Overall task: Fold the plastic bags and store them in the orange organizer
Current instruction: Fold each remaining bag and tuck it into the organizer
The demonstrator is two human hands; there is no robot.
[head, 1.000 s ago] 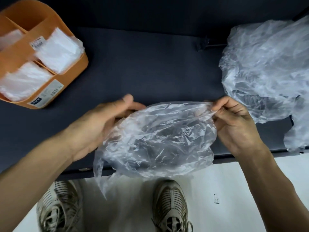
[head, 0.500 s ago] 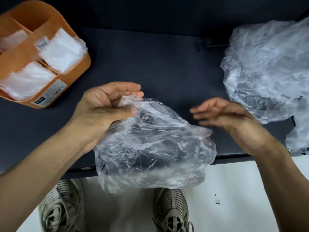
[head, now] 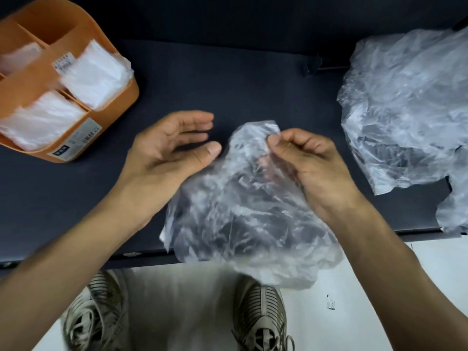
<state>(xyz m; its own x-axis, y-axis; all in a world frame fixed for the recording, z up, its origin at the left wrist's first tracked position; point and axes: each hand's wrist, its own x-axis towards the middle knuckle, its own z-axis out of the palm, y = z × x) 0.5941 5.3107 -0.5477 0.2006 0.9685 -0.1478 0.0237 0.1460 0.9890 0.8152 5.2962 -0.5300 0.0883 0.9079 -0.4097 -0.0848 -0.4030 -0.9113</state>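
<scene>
The right hand (head: 311, 165) pinches the top edge of a crumpled clear plastic bag (head: 243, 214) between thumb and curled fingers; the bag hangs from that pinch, draped over the near edge of the dark table (head: 228, 79) at about six o'clock, its lower part sagging past the edge above the pale floor and a pair of grey sneakers (head: 260, 317). The left hand (head: 172, 148) hovers at nine o'clock of the bag with fingers straight and spread, holding nothing, its thumb just beside the film.

The orange organizer (head: 111, 107) sits at ten o'clock, well apart from the hands; its compartments already hold folded white bags (head: 96, 74). A heap of loose clear bags (head: 407, 110) waits at two o'clock.

To my eye the step in hand is getting this bag flat before any fold; it looks far too rumpled to crease neatly. The free hand would do well to catch the opposite corner, so the two hands can pull the top edge taut, then lay the bag fully on the table and stroke the air out toward the open end; thin film like this probably slips and springs back, so each fold likely wants pressing down with a flat palm.
</scene>
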